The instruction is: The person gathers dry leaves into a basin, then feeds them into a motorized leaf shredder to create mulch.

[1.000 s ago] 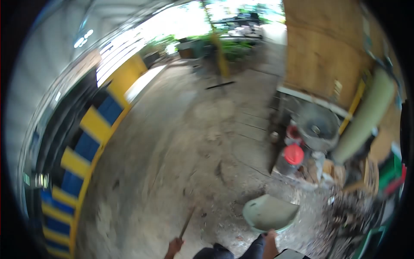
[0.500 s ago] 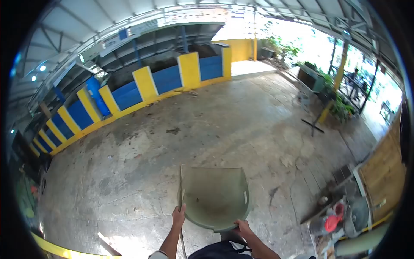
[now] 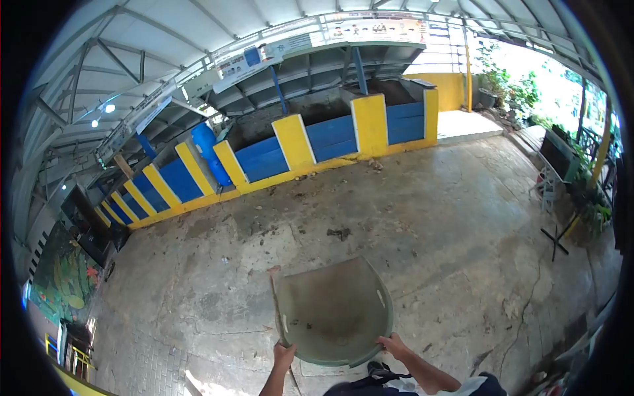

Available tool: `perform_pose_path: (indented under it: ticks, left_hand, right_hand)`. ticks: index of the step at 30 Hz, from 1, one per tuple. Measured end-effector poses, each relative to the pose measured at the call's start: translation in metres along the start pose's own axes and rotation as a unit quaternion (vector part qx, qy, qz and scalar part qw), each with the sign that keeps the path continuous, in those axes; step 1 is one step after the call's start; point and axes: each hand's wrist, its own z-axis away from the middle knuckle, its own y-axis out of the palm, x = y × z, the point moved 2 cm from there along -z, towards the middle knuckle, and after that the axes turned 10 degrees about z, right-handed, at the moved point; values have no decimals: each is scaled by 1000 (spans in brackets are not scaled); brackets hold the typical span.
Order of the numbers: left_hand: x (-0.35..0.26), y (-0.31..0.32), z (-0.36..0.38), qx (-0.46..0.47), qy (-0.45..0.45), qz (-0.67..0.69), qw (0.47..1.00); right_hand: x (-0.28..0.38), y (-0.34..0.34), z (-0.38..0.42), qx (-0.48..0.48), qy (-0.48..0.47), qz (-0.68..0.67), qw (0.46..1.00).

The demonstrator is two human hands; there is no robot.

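A wide greenish-grey plastic scoop (image 3: 333, 310), open at its far edge and rounded near me, is held out in front of my body. Small dark bits lie on its dirty inner face. My left hand (image 3: 284, 356) is closed at its near left corner, together with a long thin stick (image 3: 275, 300) that runs along the left side. What the stick's far end carries is too small to tell. My right hand (image 3: 393, 346) grips the rim at the near right, fingers wrapped round it. A slot shows in each side wall of the scoop.
Concrete floor (image 3: 449, 264) with scattered dry debris surrounds me. Along the back runs a low wall of blue panels and yellow posts (image 3: 294, 142). A blue barrel (image 3: 210, 155) stands against it. A black cross-shaped stand (image 3: 559, 241) and plants (image 3: 522, 92) are at right.
My view has swung left, so the wall and barrel sit further right. The scoop is now tilted, and both hands still hold it; the stick has angled away from its left edge.
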Motion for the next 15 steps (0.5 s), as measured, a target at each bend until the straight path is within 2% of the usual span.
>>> perform_pose_path:
  ticks: [3,5,6,8,9,10,12,14,15]
  left_hand:
    - [-78,-18,-32,-48,32,14,998]
    - [-105,-28,-56,-85,64,39,994]
    - [-115,-32,-71,-103,94,50,989]
    - [-118,-47,-110,-129,93,56,986]
    - [-115,-53,-132,-139,94,50,985]
    - [-111,-58,-158,-150,89,52,983]
    - [-106,-72,-218,-183,123,-31,975]
    - [-110,-90,-289,-181,91,-35,979]
    - [-119,-91,-334,-178,67,-33,981]
  right_hand:
    - [68,28,-70,57,-36,6,998]
    - [115,49,-114,92,-46,-59,993]
    - [142,60,-140,102,-48,-42,993]
    - [188,83,-189,77,-21,-111,991]
    - [207,97,-215,86,-18,-101,991]
    - [223,111,-240,80,-29,-59,995]
    - [237,142,-307,78,-39,-17,996]
    - [253,166,-371,6,-185,147,972]
    - [276,173,-402,0,-191,151,970]
